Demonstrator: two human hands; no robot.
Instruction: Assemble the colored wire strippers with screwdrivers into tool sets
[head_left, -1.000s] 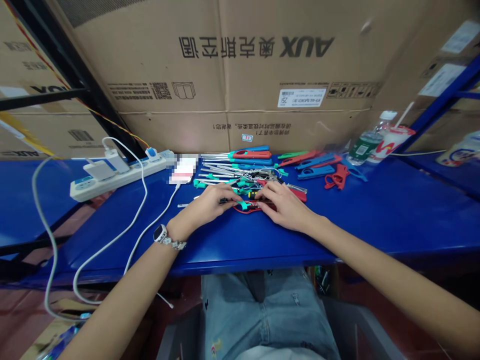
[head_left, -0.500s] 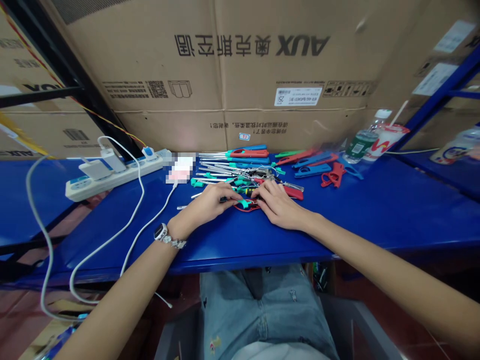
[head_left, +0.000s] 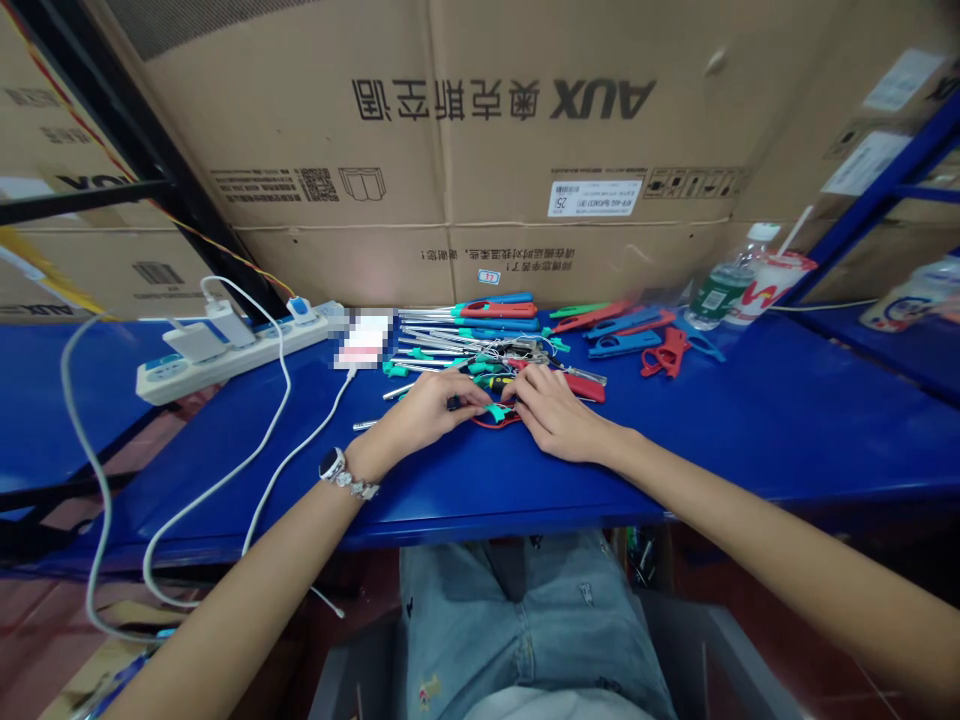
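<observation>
My left hand (head_left: 431, 408) pinches a green plastic piece (head_left: 497, 411) at the near edge of the pile. A metal lighter tube (head_left: 364, 425) sticks out to the left from under this hand. Close beside it, my right hand (head_left: 559, 415) has its fingers curled down over a red lighter casing (head_left: 495, 425), whose rim shows between the hands. The fingers hide the inner parts. Just beyond lie several stick lighters with metal tubes, a finished-looking red lighter (head_left: 495, 310), a yellow-and-black handle (head_left: 498, 383) and a red handle (head_left: 583, 387).
Loose blue casings (head_left: 624, 345) and red casings (head_left: 666, 352) lie to the right. Behind them stand a water bottle (head_left: 712, 290) and a paper cup (head_left: 769, 290). On the left are a power strip (head_left: 176, 377), white cables and a blurred phone-like item (head_left: 365, 340). A cardboard box (head_left: 480, 150) walls the back.
My left hand and the green piece have shifted slightly right, closer to my right hand. My right hand stays almost in place over the red casing.
</observation>
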